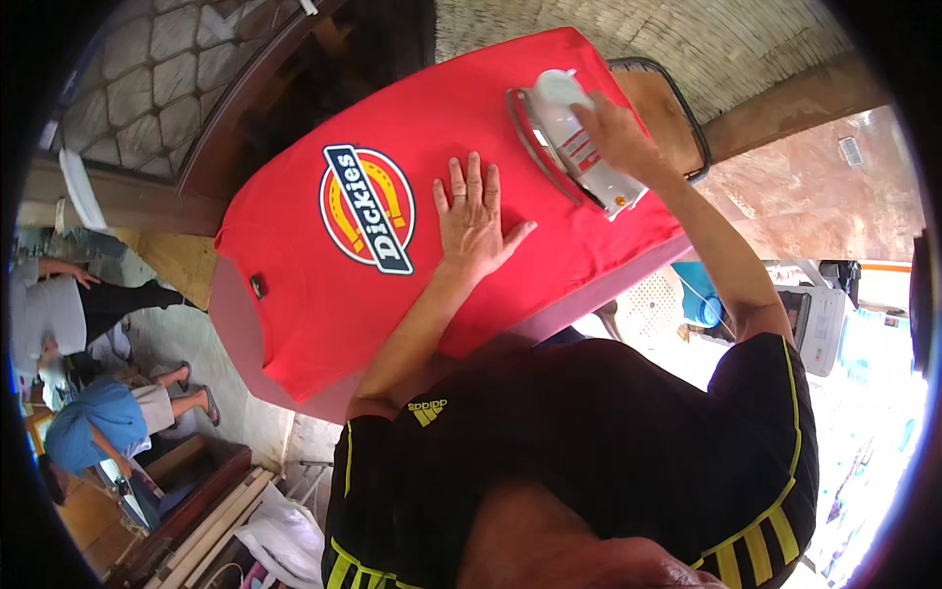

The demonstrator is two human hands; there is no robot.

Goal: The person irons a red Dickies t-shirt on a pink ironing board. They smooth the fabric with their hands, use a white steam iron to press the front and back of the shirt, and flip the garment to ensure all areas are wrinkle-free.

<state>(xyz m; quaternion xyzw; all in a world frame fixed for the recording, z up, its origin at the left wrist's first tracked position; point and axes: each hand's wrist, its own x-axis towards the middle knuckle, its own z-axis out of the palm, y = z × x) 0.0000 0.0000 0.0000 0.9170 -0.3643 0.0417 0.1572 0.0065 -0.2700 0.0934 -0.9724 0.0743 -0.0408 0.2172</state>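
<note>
A red T-shirt [304,304] with a round yellow, white and navy print lies spread flat over a pink-covered board [235,319]. My left hand [474,226] rests palm down on the shirt, right of the print, its fingers stretched out and a ring on one of them. Toward the shirt's right end, a white clothes iron [581,157] with red stripes stands on the red cloth. My right hand [618,135] grips it from the right; the handle is partly hidden under the fingers, which are slightly blurred.
Beyond the board are a woven wall [648,25] and a dark-framed chair [677,113] at the far right. Two people are off to the left, one in a blue shirt [98,422]. A wooden crate [201,471] stands at lower left, a blue container [699,294] at right.
</note>
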